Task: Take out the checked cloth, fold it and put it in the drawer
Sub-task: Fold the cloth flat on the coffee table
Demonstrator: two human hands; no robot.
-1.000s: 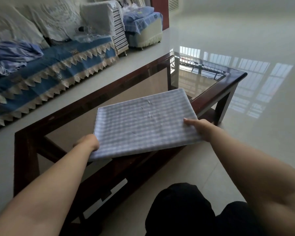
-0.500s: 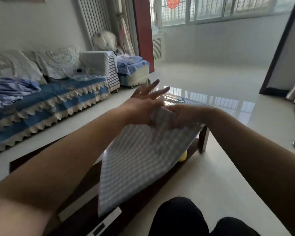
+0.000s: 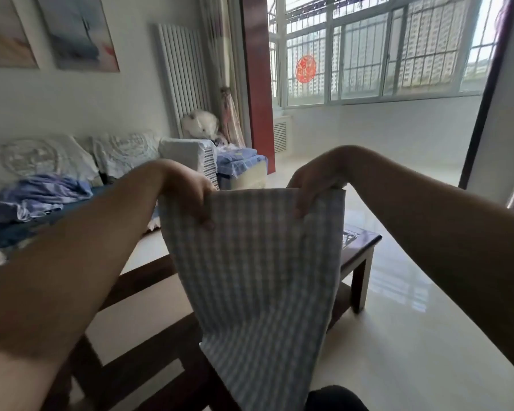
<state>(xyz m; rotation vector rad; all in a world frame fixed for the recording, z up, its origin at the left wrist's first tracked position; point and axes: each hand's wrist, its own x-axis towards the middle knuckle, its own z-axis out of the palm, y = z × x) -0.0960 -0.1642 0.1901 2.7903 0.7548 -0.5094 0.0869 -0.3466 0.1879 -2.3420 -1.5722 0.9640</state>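
The dark wooden bench [image 3: 359, 247] stands on a glossy pale floor [image 3: 413, 336], with a sofa [image 3: 42, 203] beyond. The left hand [image 3: 190, 194] and right hand [image 3: 312, 185] each pinch a top corner of the checked cloth [image 3: 258, 286], which hangs above the bench.

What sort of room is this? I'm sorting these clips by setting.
Most likely a home living room: a covered sofa with cushions along the wall, a dark wooden coffee table on a glossy tiled floor, and framed pictures above. Both hands hold up a checked cloth.
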